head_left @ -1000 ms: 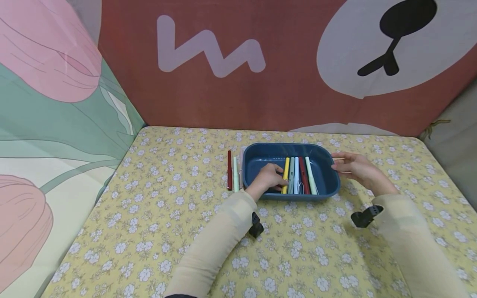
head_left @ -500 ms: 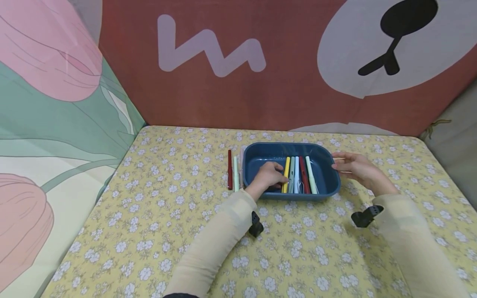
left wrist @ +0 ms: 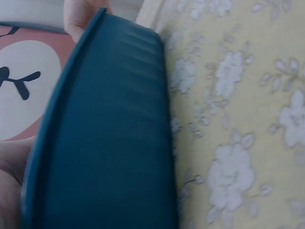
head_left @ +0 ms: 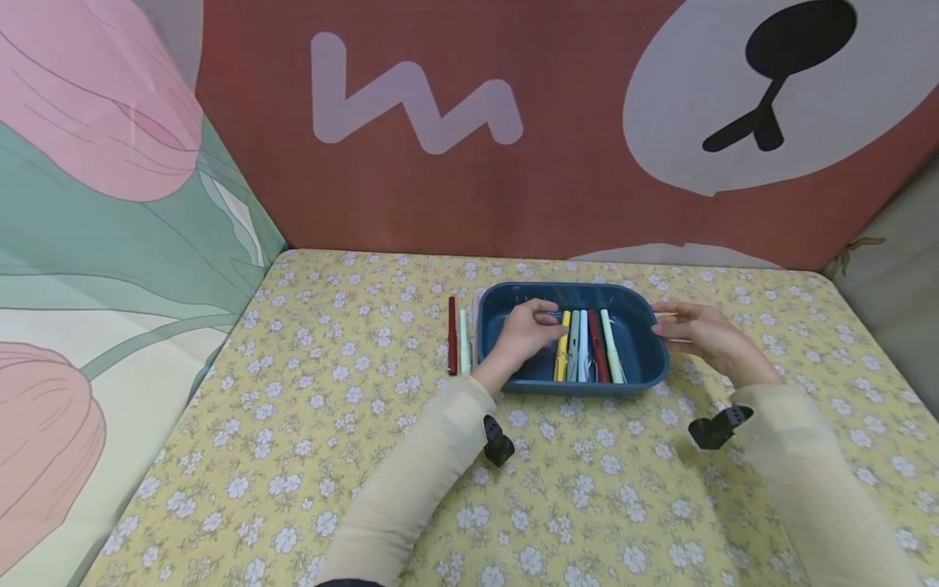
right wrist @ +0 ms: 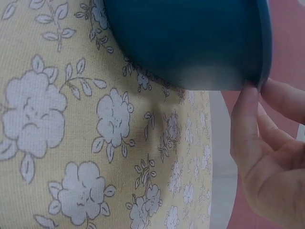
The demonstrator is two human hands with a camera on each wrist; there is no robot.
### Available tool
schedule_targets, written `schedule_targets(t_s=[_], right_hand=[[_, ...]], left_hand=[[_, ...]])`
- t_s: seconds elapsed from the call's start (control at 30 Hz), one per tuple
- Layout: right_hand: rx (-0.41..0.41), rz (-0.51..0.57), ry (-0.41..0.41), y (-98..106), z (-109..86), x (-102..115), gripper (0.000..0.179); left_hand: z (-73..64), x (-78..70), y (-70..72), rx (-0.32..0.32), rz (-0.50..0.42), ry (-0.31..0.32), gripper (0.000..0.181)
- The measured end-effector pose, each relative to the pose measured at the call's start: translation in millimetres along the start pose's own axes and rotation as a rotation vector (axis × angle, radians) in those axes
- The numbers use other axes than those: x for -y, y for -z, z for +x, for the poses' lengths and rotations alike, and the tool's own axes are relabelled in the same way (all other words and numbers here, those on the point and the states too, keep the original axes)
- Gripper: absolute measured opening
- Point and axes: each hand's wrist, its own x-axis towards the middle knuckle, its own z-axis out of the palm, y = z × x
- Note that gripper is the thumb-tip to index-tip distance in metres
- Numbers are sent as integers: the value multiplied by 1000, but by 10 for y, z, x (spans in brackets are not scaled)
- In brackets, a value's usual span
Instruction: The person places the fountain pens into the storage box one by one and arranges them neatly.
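A dark blue plastic tray stands on the flowered cloth, with several pens lying side by side in it. Leftmost is a yellow pen; then come a grey-green pen, a light blue pen, a red pen and a mint pen. Over the tray's left part, my left hand has its thumb tip overlapping the upper yellow pen, fingers loosely bent. My right hand pinches the tray's right rim, fingertips on either side of it in the right wrist view.
Outside the tray's left end lie another red pen, a mint pen and a pale pink pen partly hidden behind the rim. The yellow flowered tablecloth reaches back to a reddish-brown printed curtain.
My left hand has lifted slightly up and back from the yellow pen's lower half, uncovering its clip. The right hand stays at the tray's rim, and the pens keep their places.
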Motion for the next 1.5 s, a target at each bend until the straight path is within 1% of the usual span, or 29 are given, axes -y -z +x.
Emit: schedule_targets(t_s=[0.17,0.4,0.53,0.7,0.83,0.97,1.23,1.4,1.5], right_hand=[[0,4,4,-7,-6,7,61],[-5,4,10,-6,-18,13,62],[-4,8,15,-5,-21,12,61],[0,14,12,-5,-21,13,62],[-2,12,9,-5,-21,16,61],[-6,10,3,-8,-20,18,60],[0,7,5,-5,-26,10,60],[10,12,3,14,-25,-5,62],[14,16,-2,25,-25,-11,62]], left_hand=[[-49,-58,141,1,-93,-24,44],[-115,-112,428,-36,-159,-18,46],[-147,-106,621,-70,-185,-2,46],[-167,-48,852,-112,-205,5,44],[-174,14,1005,-151,-193,13,43],[-195,88,1112,-161,-175,24,43],[-240,250,1237,-162,-108,60,45],[-246,354,1302,-153,-26,87,43],[-255,395,1328,-136,14,109,42]])
